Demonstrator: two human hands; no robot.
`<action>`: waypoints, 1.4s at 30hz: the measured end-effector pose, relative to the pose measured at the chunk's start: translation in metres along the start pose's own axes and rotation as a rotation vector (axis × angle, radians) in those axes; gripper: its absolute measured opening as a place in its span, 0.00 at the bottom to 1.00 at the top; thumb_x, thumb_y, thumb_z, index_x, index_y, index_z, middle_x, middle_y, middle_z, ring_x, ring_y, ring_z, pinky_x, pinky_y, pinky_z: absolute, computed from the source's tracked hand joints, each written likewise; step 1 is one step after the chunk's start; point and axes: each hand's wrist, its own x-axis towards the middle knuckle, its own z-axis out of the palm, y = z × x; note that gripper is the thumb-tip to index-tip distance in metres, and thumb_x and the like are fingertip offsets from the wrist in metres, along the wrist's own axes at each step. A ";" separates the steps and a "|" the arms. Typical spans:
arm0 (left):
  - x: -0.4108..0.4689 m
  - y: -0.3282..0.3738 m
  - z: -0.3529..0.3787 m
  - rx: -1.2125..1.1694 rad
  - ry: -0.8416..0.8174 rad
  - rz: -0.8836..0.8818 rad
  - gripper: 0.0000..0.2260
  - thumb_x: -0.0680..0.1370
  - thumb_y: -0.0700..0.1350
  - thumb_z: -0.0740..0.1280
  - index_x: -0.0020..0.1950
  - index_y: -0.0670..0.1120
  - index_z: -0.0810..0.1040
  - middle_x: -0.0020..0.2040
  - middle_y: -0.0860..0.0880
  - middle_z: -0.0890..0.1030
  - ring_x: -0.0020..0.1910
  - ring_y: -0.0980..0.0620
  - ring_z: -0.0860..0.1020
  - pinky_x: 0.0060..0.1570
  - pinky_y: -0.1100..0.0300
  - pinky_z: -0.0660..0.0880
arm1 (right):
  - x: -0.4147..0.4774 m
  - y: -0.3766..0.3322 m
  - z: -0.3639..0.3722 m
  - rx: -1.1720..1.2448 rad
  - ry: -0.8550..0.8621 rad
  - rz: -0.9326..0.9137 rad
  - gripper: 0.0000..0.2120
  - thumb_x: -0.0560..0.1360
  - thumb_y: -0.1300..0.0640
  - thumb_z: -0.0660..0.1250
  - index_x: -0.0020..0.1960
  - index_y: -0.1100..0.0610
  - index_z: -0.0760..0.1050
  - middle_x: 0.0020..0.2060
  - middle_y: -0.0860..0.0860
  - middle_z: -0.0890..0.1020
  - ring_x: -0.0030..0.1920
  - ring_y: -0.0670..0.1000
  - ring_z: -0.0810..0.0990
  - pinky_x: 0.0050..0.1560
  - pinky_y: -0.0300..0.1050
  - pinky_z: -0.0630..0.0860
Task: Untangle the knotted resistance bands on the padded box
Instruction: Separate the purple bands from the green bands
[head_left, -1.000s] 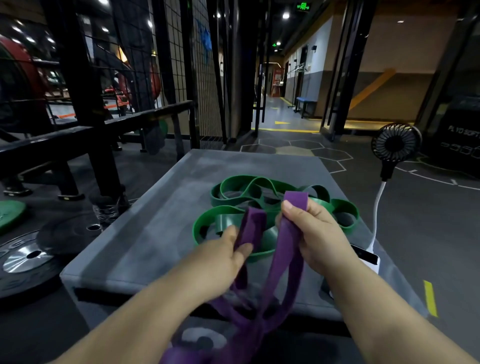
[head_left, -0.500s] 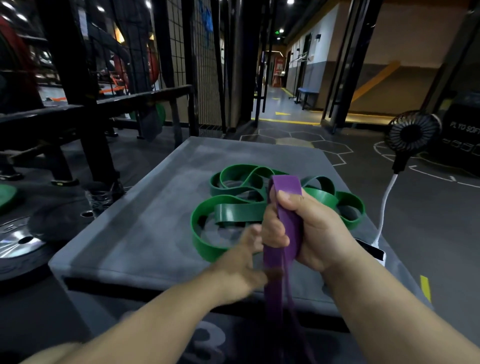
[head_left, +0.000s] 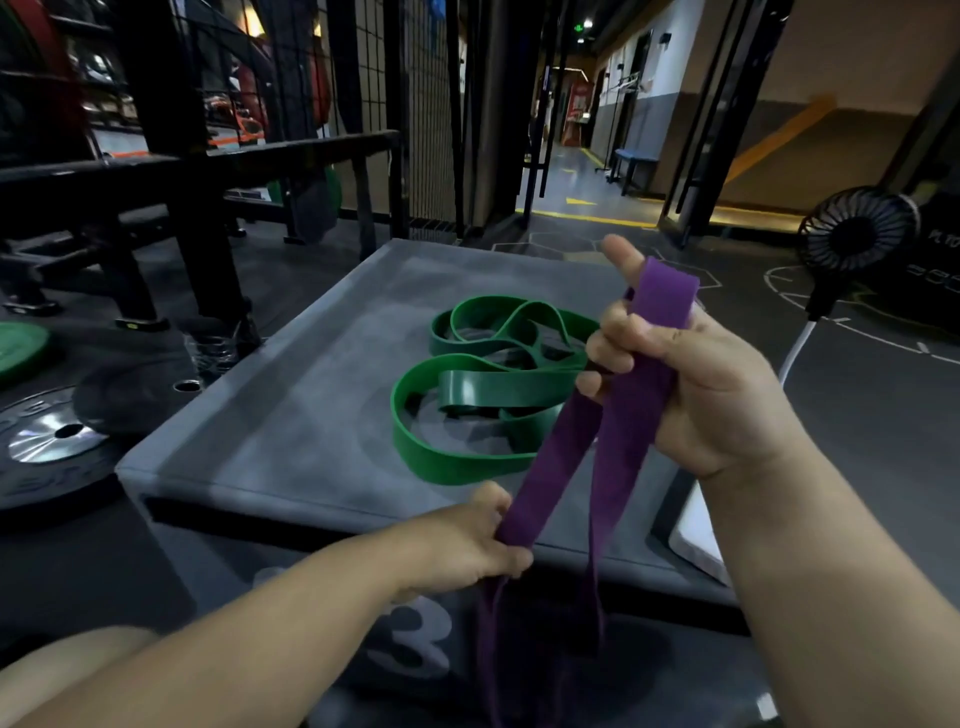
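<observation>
I have the purple band up in the air, off the box, held between the two hands. The right hand is curled round the band's top fold, thumb poking up. Below it and nearer me, the left hand grips one of the two strands, fingers wrapped round it. The rest of the band hangs down past the left hand, in front of the box, and I cannot see its end from here.

The green band lies in loose loops on the padded box, just beyond the left hand and to the left of the right hand. It looks free of the purple one (though the right hand hides a bit of it).

I think the step now is pulling the purple band straight. To do it well, I would hold the top firm, slide the left hand down slowly, and feel for twists. No hard yanks, or a knot may pull tight.

A small black fan sits off past the right hand.
</observation>
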 end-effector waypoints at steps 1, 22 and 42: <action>0.000 0.000 -0.002 -0.010 0.038 0.029 0.16 0.73 0.49 0.68 0.56 0.54 0.64 0.42 0.54 0.79 0.44 0.55 0.76 0.54 0.56 0.73 | 0.000 0.001 -0.001 -0.034 0.036 -0.011 0.40 0.69 0.63 0.73 0.76 0.51 0.60 0.36 0.50 0.68 0.35 0.47 0.68 0.38 0.43 0.71; -0.017 0.022 -0.036 0.139 0.398 0.217 0.22 0.63 0.47 0.68 0.50 0.53 0.61 0.43 0.49 0.75 0.39 0.51 0.73 0.42 0.52 0.74 | -0.013 0.055 0.001 -1.003 0.177 0.209 0.16 0.73 0.53 0.72 0.59 0.50 0.73 0.48 0.50 0.81 0.43 0.48 0.79 0.44 0.42 0.77; -0.058 0.050 -0.057 0.162 0.208 0.442 0.10 0.77 0.50 0.68 0.37 0.50 0.80 0.31 0.56 0.78 0.31 0.63 0.74 0.35 0.72 0.69 | -0.036 0.054 -0.025 -0.291 -0.208 0.565 0.53 0.59 0.31 0.76 0.74 0.55 0.59 0.51 0.51 0.84 0.50 0.49 0.82 0.51 0.43 0.75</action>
